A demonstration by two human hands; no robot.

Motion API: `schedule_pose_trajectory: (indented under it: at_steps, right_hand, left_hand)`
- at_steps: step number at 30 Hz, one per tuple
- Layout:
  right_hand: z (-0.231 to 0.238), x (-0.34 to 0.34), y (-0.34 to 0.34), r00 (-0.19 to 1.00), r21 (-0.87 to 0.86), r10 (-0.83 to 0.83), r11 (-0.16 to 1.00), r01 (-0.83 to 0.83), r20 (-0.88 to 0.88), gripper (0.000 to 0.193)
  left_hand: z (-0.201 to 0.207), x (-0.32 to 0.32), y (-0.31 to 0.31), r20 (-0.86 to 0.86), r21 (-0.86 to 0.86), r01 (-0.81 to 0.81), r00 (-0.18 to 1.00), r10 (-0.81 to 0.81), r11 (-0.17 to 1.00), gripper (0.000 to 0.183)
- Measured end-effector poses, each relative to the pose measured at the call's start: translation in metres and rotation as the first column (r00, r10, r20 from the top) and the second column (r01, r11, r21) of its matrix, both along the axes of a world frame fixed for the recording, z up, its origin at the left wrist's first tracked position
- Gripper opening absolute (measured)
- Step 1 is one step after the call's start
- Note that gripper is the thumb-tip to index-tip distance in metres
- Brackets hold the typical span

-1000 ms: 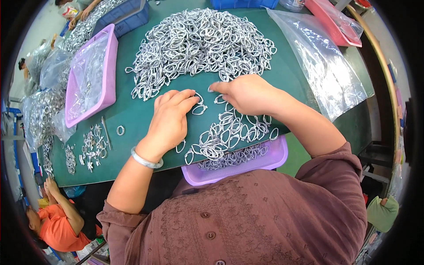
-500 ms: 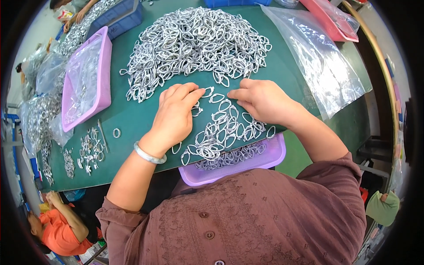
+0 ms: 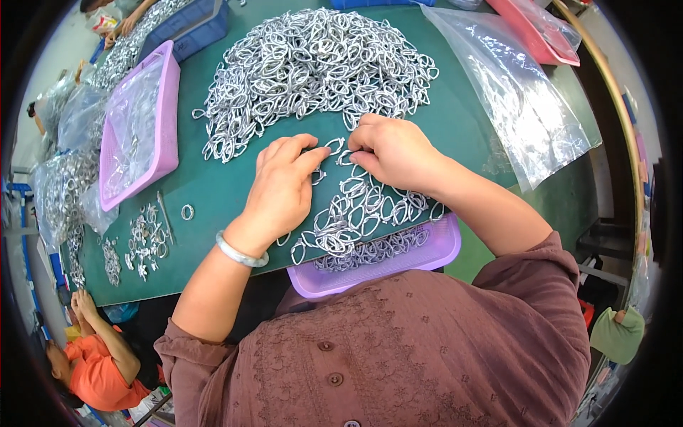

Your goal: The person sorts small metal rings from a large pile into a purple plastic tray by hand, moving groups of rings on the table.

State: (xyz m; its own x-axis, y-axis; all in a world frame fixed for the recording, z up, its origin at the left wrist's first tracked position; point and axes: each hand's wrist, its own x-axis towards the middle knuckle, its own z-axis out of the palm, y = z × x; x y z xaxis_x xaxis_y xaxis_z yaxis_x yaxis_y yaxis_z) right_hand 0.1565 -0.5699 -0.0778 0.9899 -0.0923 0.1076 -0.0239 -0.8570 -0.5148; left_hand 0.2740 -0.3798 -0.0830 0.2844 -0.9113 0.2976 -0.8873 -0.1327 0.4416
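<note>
Silver pointed-oval metal rings lie on the green table, a small loose group (image 3: pixel 363 210) near its front edge and a large heap (image 3: pixel 313 67) farther back. My left hand (image 3: pixel 281 178), bracelet at the wrist, is palm down with bent fingers. Its foremost fingertip meets a single metal ring (image 3: pixel 334 147) between my hands; the thumb is mostly hidden. Close by on the right, my right hand (image 3: pixel 395 153) has its fingers curled and its thumb and index finger pinching at another ring (image 3: pixel 345 158). More rings lie under and beside both hands.
Below the table edge sits a purple basket (image 3: pixel 445 245) with rings. Another purple basket (image 3: pixel 169 117) at left holds plastic bags. Small metal parts (image 3: pixel 149 238) and one round ring (image 3: pixel 187 212) lie nearby. A clear bag (image 3: pixel 530 107) is right; a co-worker (image 3: pixel 107 366) sits lower left.
My right hand has moved left and inward, toward my left hand, and its fingers have closed at a ring. My left hand has stayed almost still.
</note>
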Motion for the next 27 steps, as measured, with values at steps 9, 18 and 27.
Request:
schedule_pose_trajectory:
  at_steps: [9, 18, 27]
  right_hand:
    - [0.011, 0.000, 0.011, 0.991, 0.587, -0.110, 0.798, 0.137, -0.081, 0.009]
    - [0.014, -0.001, 0.012, 0.973, 0.813, -0.110, 0.535, 0.230, -0.203, 0.016]
    - [0.016, -0.002, 0.010, 0.968, 0.834, -0.083, 0.493, 0.247, -0.238, 0.017]
  left_hand:
    - [0.000, -0.003, -0.004, -0.452, -0.112, -0.110, 0.891, 0.048, 0.988, 0.010]
    - [0.003, -0.003, -0.004, -0.754, -0.042, -0.109, 0.656, 0.040, 0.993, 0.009]
    - [0.008, -0.001, -0.006, -0.943, 0.060, -0.058, 0.325, 0.076, 0.997, 0.012]
